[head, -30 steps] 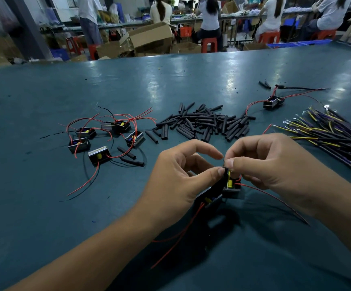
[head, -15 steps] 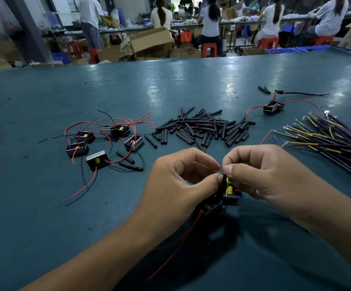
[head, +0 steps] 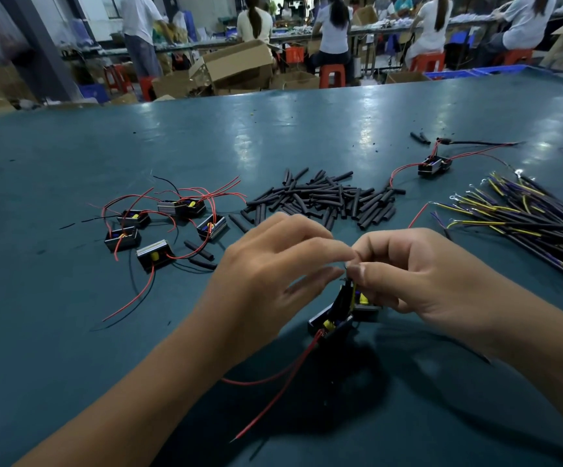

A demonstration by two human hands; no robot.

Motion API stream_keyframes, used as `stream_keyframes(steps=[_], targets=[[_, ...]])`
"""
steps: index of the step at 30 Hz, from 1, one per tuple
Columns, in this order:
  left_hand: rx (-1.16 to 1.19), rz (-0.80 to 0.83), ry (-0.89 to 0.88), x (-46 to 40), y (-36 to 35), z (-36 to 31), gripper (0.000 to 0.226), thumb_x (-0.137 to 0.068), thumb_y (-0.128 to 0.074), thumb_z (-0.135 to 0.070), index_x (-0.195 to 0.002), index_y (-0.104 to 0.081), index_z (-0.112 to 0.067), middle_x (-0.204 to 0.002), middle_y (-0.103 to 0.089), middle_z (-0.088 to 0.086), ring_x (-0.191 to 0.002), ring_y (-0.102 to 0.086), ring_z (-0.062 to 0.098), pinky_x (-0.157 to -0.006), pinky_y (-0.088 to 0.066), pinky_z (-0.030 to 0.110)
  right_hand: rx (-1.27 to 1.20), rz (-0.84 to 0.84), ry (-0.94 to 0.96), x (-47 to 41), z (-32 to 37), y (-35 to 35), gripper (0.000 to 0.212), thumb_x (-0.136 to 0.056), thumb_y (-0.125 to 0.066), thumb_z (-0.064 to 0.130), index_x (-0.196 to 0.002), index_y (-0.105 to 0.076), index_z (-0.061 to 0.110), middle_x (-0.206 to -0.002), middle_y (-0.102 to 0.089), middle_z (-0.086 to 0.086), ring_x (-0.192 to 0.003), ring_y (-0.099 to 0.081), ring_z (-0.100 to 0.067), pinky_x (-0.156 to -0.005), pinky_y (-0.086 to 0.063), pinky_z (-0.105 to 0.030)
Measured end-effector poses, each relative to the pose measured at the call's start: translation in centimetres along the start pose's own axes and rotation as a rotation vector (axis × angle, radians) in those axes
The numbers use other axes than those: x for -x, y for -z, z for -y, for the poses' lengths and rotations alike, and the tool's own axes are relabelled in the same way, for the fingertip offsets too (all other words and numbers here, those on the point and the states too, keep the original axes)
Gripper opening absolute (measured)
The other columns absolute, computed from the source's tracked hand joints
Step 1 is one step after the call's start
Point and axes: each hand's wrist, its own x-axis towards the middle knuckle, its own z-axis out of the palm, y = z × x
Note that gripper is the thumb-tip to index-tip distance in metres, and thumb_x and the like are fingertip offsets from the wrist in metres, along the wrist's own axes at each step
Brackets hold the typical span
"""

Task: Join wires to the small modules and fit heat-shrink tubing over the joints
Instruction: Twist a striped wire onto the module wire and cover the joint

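My right hand (head: 418, 274) pinches the joined wire ends between thumb and index finger above the table. Two small black modules hang from that pinch: one (head: 330, 323) lower left, the other (head: 367, 306) partly hidden under my right fingers. Red leads (head: 273, 396) trail from them toward me across the table. My left hand (head: 266, 274) reaches toward the pinch with its index finger and thumb stretched out and slightly apart. Their blurred tips are right beside the joint, holding nothing that I can see. A pile of black heat-shrink tubes (head: 323, 200) lies just beyond my hands.
Several black modules with red and black leads (head: 155, 256) lie at the left, with loose tubes (head: 199, 249) among them. One wired module (head: 433, 166) sits at the back right. A bundle of yellow, purple and black wires (head: 526, 224) lies at the right. People work at benches behind.
My left thumb and index finger have come off the modules and spread apart. Both hands have lifted a little, and the modules now dangle from my right hand's pinch.
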Motion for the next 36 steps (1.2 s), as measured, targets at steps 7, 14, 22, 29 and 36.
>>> stream_keyframes(steps=[7,14,22,29,36], targets=[[-0.245,0.032,-0.203,-0.2,1.1,0.5,0.014,-0.098,-0.068,-0.022,-0.099,-0.079,-0.015,-0.095,-0.071,0.001,-0.079,-0.060,0.026,-0.066,-0.045,0.043,-0.002,0.032,-0.011,0.1,0.0,0.0,0.010,-0.093,-0.058,0.002,-0.085,-0.063,0.003,-0.057,-0.054,0.007,-0.049,-0.045,-0.001,-0.048,-0.036,-0.008],[-0.210,0.083,-0.222,-0.2,1.2,0.7,0.014,-0.098,-0.065,-0.016,-0.095,-0.077,-0.010,-0.092,-0.069,0.004,-0.080,-0.058,0.028,-0.067,-0.045,0.044,0.002,0.048,0.002,0.0,0.1,0.0,0.013,-0.093,-0.058,0.002,-0.081,-0.063,0.004,-0.054,-0.053,0.008,-0.048,-0.043,-0.001,-0.048,-0.035,-0.008],[0.141,0.181,0.078,-0.3,1.2,-0.7,0.010,-0.095,-0.067,-0.010,-0.086,-0.068,-0.006,-0.081,-0.057,0.000,-0.071,-0.053,0.013,-0.065,-0.046,0.028,0.049,0.028,0.064,0.0,0.0,-0.1,0.010,-0.092,-0.061,0.003,-0.083,-0.064,0.001,-0.058,-0.056,0.009,-0.054,-0.047,-0.001,-0.053,-0.039,-0.010],[0.490,0.220,0.657,-0.5,0.9,-1.9,0.021,-0.084,-0.063,-0.027,-0.065,-0.063,-0.017,-0.053,-0.040,-0.006,-0.049,-0.033,0.009,-0.047,-0.026,0.026,0.077,-0.012,0.082,0.1,-0.2,-0.7,0.012,-0.092,-0.065,0.005,-0.081,-0.066,0.008,-0.066,-0.060,-0.001,-0.063,-0.049,-0.014,-0.060,-0.041,-0.029],[0.827,0.267,0.939,-0.8,0.9,-1.9,0.021,-0.081,-0.061,-0.021,-0.060,-0.062,-0.019,-0.053,-0.040,-0.003,-0.045,-0.033,0.012,-0.042,-0.028,0.019,0.102,-0.003,0.104,-0.1,-0.3,-0.7,0.011,-0.090,-0.066,0.007,-0.079,-0.066,0.010,-0.062,-0.060,0.008,-0.058,-0.050,-0.006,-0.056,-0.042,-0.018]])
